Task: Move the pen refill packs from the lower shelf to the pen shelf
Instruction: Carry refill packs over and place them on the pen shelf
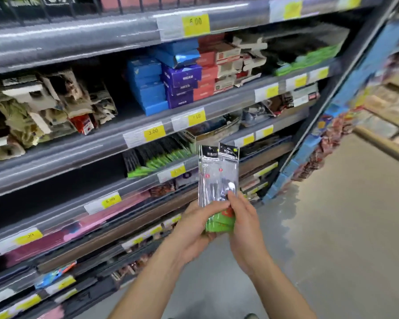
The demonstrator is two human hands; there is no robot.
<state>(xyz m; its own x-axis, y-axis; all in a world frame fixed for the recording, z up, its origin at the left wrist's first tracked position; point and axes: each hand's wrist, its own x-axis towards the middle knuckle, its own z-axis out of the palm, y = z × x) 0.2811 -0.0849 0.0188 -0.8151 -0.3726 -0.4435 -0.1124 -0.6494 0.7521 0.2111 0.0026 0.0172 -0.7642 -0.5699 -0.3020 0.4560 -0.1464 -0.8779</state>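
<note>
Two clear pen refill packs [218,178] with black headers and green bottoms stand upright and fanned in front of the shelving. My left hand [194,229] grips them from below at the green end. My right hand [244,224] pinches their lower right edge with thumb and fingers. Behind them, at mid height, a shelf [148,178] carries a row of similar black-and-green packs [157,157]. The lower shelves [90,247] at the bottom left are blurred.
Grey shelf rails with yellow price tags run across the view. Blue, purple and red boxes [171,81] fill a higher shelf, torn cartons [44,104] sit to its left. A blue end panel [309,146] stands right, with grey floor [332,238] beyond.
</note>
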